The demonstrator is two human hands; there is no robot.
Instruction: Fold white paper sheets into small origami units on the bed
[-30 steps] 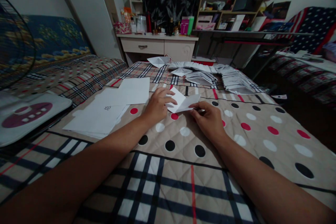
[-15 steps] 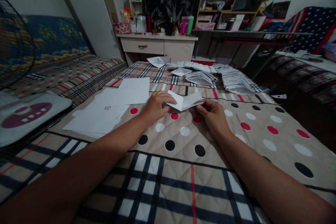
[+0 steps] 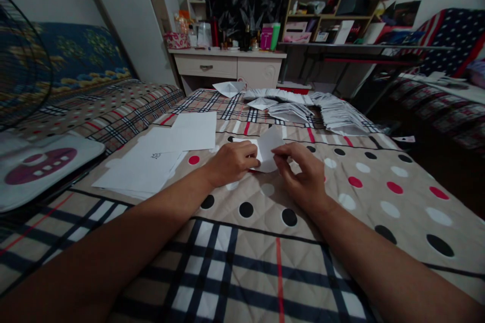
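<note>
Folded paper [image 3: 271,147] partly behind left hand [image 3: 232,162], writing [image 3: 155,156] too small to read, fan [image 3: 25,63] cut off left

No words legible

On the loose white paper sheets [image 3: 131,164], a small dark mark [image 3: 156,156] resembles writing but is too small to read. The purple oval [image 3: 41,166] on the white cover [image 3: 81,174] carries pale blocks, and the magenta box [image 3: 266,38] shows pale marking, likewise illegible.
</note>
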